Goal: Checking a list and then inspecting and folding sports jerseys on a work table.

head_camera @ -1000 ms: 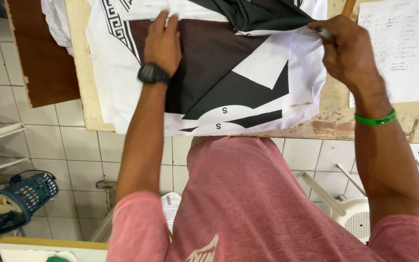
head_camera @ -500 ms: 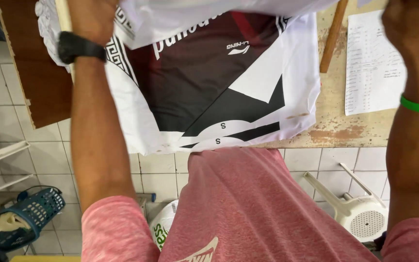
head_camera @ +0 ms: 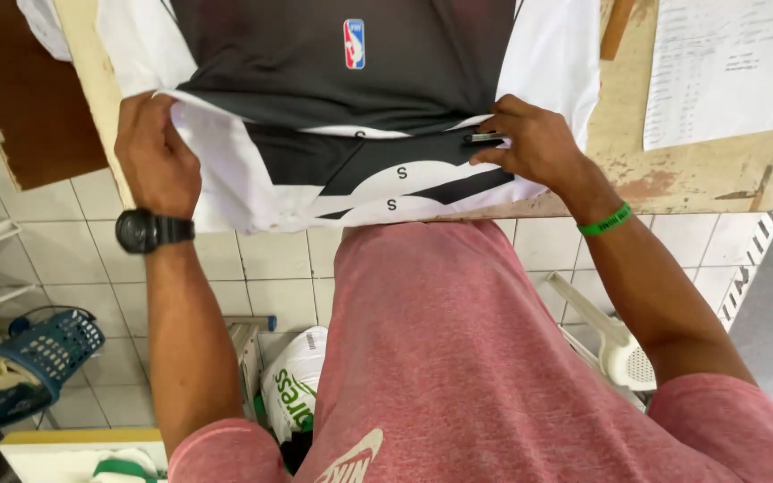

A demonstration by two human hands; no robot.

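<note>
My left hand (head_camera: 156,152) is closed on the left edge of the black and white jersey (head_camera: 351,98), fingers curled over a fold of its white fabric near the left side of the bench (head_camera: 673,179). My right hand (head_camera: 530,143) lies on the right side of the garment, thumb and fingers pinched together on the cloth where a dark fold meets the white hem; I cannot tell whether the small dark thing at my fingertips is part of the jersey. The two hands are well apart, with the jersey stretched between them. It lies flat on the bench, its near hem hanging just over the near edge, above my pink shirt (head_camera: 458,358).

A black watch (head_camera: 147,231) is on my left wrist and a green band (head_camera: 606,219) on my right. A printed paper sheet (head_camera: 726,67) lies on the bench to the far right. Down on the tiled floor to the left stands a blue basket (head_camera: 38,358), and a white plastic bag (head_camera: 293,389) sits near my left arm.
</note>
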